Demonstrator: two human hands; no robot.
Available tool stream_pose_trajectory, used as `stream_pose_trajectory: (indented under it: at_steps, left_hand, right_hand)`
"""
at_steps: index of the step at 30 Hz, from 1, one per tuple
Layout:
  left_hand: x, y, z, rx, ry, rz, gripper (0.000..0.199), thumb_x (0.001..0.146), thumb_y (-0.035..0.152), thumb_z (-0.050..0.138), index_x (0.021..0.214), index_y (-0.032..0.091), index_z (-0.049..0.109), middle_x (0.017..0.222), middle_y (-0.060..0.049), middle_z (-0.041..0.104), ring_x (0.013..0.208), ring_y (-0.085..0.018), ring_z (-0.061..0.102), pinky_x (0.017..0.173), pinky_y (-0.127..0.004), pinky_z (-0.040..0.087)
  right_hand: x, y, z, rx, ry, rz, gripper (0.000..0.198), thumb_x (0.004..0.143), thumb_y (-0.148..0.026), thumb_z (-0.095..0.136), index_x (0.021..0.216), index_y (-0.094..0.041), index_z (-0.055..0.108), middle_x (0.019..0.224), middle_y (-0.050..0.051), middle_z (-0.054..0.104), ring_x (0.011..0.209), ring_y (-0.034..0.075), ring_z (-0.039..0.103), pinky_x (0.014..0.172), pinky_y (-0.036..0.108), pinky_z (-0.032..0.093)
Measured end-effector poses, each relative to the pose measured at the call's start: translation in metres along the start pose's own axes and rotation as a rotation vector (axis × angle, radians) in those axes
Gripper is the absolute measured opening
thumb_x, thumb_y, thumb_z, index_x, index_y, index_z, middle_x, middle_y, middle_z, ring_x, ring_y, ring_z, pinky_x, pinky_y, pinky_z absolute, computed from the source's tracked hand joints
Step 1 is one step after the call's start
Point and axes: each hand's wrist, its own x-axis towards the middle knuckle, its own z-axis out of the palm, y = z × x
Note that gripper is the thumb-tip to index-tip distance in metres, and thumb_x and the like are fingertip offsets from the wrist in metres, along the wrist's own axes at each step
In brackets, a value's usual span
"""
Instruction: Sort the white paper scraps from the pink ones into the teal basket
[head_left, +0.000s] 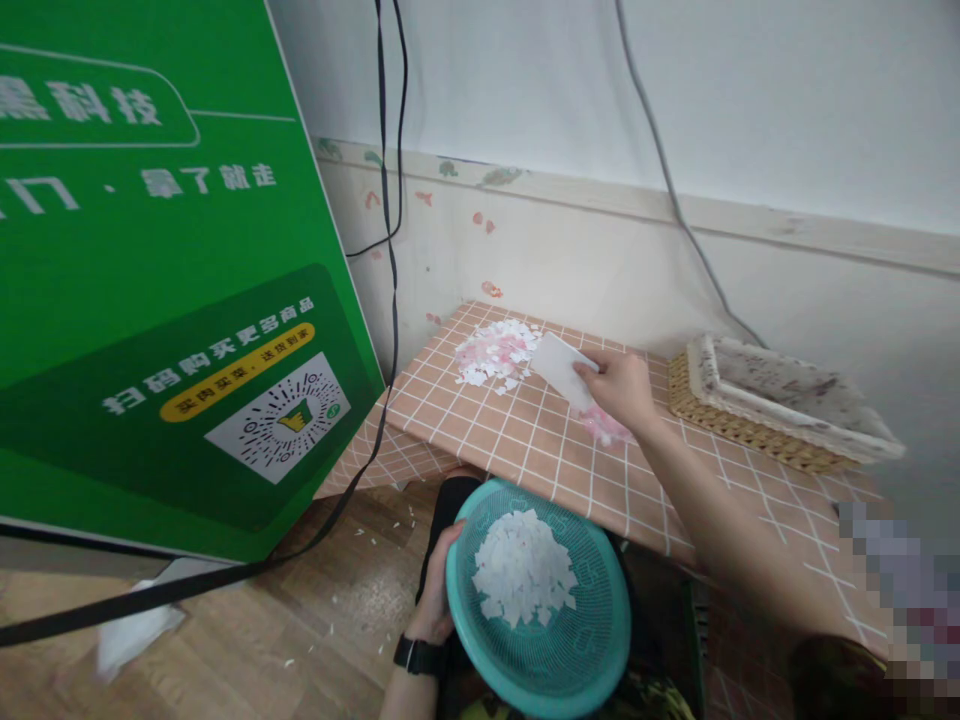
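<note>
My right hand (621,388) pinches a flat white card (559,362) above the table, thumb on its upper face. Left of the card lies a pile of white and pink paper scraps (495,352). A smaller cluster of pink scraps (606,426) sits on the tablecloth below my right hand and is partly covered by it. Below the table edge, my left hand (442,580) grips the left rim of a teal plastic colander (611,640). A heap of white paper scraps (525,568) rests inside the colander.
A brown checked tablecloth (480,425) covers the table against the wall. A cloth-lined wicker basket (757,430) stands at the right. On the left rises a green sign board (187,240), with a black cable (394,290) hanging before it. White bits lie on the wooden floor (337,600).
</note>
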Motion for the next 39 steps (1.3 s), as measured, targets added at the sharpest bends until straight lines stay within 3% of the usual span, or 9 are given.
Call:
stream_pose_trajectory:
  at_steps: [6, 14, 19, 24, 29, 34, 39]
  left_hand:
    - [0.001, 0.005, -0.006, -0.018, 0.069, 0.01, 0.02, 0.07, 0.034, 0.065, 0.073, 0.016, 0.07, 0.064, 0.0, 0.069, 0.059, -0.015, 0.058, 0.067, -0.029, 0.046]
    - [0.002, 0.009, -0.002, -0.014, 0.017, -0.046, 0.02, 0.072, 0.036, 0.063, 0.071, 0.016, 0.07, 0.063, -0.001, 0.068, 0.058, -0.015, 0.057, 0.063, -0.028, 0.045]
    - [0.003, 0.009, -0.004, -0.036, 0.011, -0.051, 0.021, 0.072, 0.036, 0.063, 0.072, 0.016, 0.07, 0.063, 0.0, 0.068, 0.057, -0.014, 0.057, 0.064, -0.027, 0.045]
    - [0.006, 0.006, -0.008, -0.036, -0.003, -0.048, 0.025, 0.073, 0.039, 0.061, 0.075, 0.016, 0.07, 0.064, -0.001, 0.068, 0.058, -0.014, 0.057, 0.067, -0.028, 0.045]
    - [0.006, 0.006, -0.009, -0.015, 0.007, -0.051, 0.026, 0.072, 0.04, 0.061, 0.074, 0.015, 0.07, 0.065, -0.001, 0.069, 0.062, -0.016, 0.059, 0.07, -0.029, 0.046]
    - [0.007, 0.006, -0.01, -0.034, 0.013, -0.05, 0.025, 0.072, 0.038, 0.062, 0.075, 0.014, 0.071, 0.066, -0.002, 0.07, 0.064, -0.017, 0.06, 0.071, -0.029, 0.046]
    - [0.008, 0.005, -0.011, -0.046, 0.007, -0.062, 0.026, 0.072, 0.038, 0.062, 0.075, 0.014, 0.07, 0.066, -0.002, 0.069, 0.064, -0.017, 0.059, 0.07, -0.03, 0.046]
  right_hand:
    - [0.006, 0.007, 0.009, 0.044, -0.084, -0.063, 0.032, 0.08, -0.031, 0.049, 0.101, -0.022, 0.071, 0.081, 0.005, 0.072, 0.067, 0.02, 0.064, 0.058, 0.028, 0.041]
    - [0.001, 0.01, -0.002, 0.09, -0.085, -0.026, 0.031, 0.078, -0.033, 0.053, 0.101, -0.023, 0.071, 0.082, 0.004, 0.072, 0.067, 0.02, 0.065, 0.059, 0.029, 0.045]
    - [0.002, 0.011, -0.003, 0.169, -0.163, -0.055, 0.03, 0.077, -0.033, 0.055, 0.099, -0.021, 0.072, 0.083, 0.004, 0.072, 0.067, 0.02, 0.065, 0.059, 0.029, 0.047]
    - [0.002, 0.015, -0.007, 0.211, -0.133, -0.041, 0.032, 0.076, -0.034, 0.058, 0.101, -0.017, 0.071, 0.086, 0.006, 0.072, 0.069, 0.022, 0.066, 0.06, 0.031, 0.05]
    - [0.002, 0.015, -0.008, 0.286, -0.233, -0.062, 0.028, 0.076, -0.032, 0.058, 0.097, -0.019, 0.072, 0.09, 0.005, 0.072, 0.074, 0.021, 0.067, 0.063, 0.029, 0.051]
    - [0.003, 0.017, -0.007, 0.264, -0.166, -0.011, 0.034, 0.076, -0.034, 0.059, 0.102, -0.016, 0.07, 0.091, 0.007, 0.072, 0.073, 0.022, 0.067, 0.061, 0.03, 0.051]
    - [0.004, 0.016, -0.006, 0.246, -0.208, -0.042, 0.029, 0.076, -0.032, 0.059, 0.099, -0.019, 0.071, 0.088, 0.005, 0.072, 0.072, 0.021, 0.067, 0.063, 0.03, 0.051]
